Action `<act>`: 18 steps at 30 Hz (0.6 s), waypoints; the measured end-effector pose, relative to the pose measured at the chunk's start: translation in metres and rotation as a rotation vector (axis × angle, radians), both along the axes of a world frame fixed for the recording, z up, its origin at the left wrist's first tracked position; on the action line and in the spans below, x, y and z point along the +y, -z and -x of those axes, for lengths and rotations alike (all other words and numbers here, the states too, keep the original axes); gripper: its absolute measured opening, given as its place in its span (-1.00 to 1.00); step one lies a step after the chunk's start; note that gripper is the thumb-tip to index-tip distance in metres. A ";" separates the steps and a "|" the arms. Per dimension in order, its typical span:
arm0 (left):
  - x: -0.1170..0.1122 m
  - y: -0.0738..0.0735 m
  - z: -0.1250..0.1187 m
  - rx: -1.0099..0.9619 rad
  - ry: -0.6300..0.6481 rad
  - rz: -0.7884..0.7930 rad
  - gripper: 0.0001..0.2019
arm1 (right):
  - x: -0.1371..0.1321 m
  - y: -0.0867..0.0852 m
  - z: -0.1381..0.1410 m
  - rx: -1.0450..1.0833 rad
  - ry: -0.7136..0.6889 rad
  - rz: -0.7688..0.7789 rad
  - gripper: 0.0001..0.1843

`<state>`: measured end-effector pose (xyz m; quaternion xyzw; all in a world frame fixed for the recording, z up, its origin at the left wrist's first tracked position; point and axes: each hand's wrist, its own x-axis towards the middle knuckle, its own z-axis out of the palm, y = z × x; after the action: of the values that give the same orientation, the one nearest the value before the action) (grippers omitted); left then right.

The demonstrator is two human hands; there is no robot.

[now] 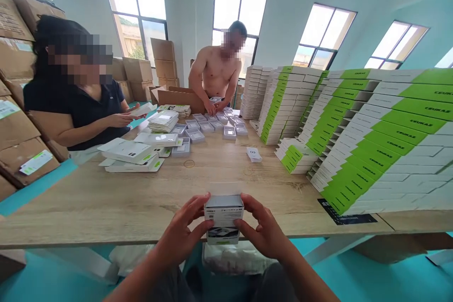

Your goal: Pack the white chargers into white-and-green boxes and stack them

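The person's left hand (180,231) and right hand (266,229) press against opposite sides of a small white product box (223,219), fingers spread and the two hands apart by the box's width. The box is held up just over the near edge of the wooden table (106,207). Well beyond the hands on that table sit a small white card (254,154) and clear plastic trays (187,144), while stacked green-and-white boxes (389,146) line its right side.

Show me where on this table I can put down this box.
Bare wood spreads past your left hand, below the white boxes, and between the held box and the small card. It is crowded at the small trays and the green-banded stacks.
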<state>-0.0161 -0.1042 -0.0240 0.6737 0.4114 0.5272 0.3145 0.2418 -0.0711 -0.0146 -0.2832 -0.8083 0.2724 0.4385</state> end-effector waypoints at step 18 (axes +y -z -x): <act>-0.020 -0.055 0.004 0.405 -0.011 -0.282 -0.82 | -0.014 -0.061 0.003 -0.169 -0.017 -0.148 -0.91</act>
<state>-0.0197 -0.1243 0.0310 0.8005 0.3922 0.4354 0.1255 0.2385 -0.0850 0.0469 -0.2649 -0.8628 0.1909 0.3860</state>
